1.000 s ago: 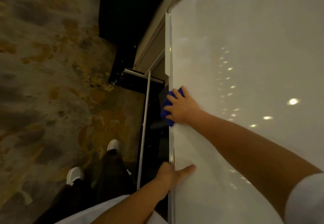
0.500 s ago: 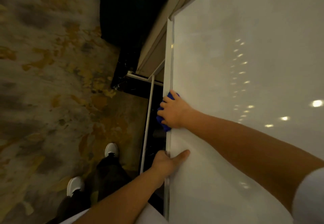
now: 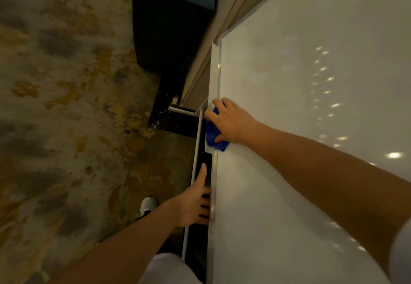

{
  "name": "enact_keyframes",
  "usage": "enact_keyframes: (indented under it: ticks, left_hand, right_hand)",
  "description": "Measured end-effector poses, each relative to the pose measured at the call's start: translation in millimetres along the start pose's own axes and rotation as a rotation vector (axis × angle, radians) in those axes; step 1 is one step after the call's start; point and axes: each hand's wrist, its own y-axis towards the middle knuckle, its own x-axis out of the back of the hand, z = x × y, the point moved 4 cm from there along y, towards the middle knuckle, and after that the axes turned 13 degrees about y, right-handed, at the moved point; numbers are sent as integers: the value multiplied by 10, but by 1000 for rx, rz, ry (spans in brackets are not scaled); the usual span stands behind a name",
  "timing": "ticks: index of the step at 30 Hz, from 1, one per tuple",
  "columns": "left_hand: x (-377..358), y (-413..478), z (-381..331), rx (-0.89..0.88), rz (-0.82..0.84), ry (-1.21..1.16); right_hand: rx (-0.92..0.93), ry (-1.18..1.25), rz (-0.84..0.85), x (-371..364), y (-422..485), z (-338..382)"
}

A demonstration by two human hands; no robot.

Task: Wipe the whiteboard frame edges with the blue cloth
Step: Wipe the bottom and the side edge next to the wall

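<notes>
Frame edge (image 3: 214,79) under blue cloth (image 3: 214,137), right hand (image 3: 232,123)

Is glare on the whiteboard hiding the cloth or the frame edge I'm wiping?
Head view: no; bright glare spots lie on the whiteboard face, well right of the right hand; the blue cloth and frame edge show plainly; the scene is dim and slightly soft.

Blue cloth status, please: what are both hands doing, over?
Right hand holds blue cloth on whiteboard frame. Left hand open, fingers at frame lower down. No obstacle visible along frame.
</notes>
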Motion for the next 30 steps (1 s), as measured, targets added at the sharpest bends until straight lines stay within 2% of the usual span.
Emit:
enact_keyframes:
  ticks: [3, 6, 8, 10, 14, 16, 18, 22, 25, 28, 30]
  left_hand:
    - [170, 172, -225, 10, -29, -84]
    - [337, 294, -543, -23, -142, -195]
    - [426, 319, -869, -75, -230, -249]
    - [457, 317, -1184, -120, -260, -283]
    - [374, 319, -1744, -191, -227, -319]
    - [328, 363, -1955, -254, -152, -435]
    - [342, 443, -2165, -280, -108, -480]
    - [596, 681, -2654, -226, -63, -361]
    - [714, 788, -3014, -171, -14, -307]
    - [853, 915, -3306, -79, 65, -193]
    - [945, 918, -3496, -25, 72, -147]
  right_hand:
    - [-66, -62, -84, 240, 477, -239]
    - [-193, 58, -98, 303, 631, -416]
    - [-179, 123, -45, 250, 628, -426]
    - [-86, 147, 27, 230, 593, -364]
    - [86, 195, 171, 205, 491, -352]
    - [92, 169, 104, 155, 446, -402]
    - [13, 173, 65, 58, 487, -517]
    - [-146, 71, 185, -117, 927, -778]
    - [-185, -45, 135, 37, 1402, -1160]
    - [-342, -10, 8, 415, 1835, -1814]
    - [-359, 54, 35, 530, 2017, -1915]
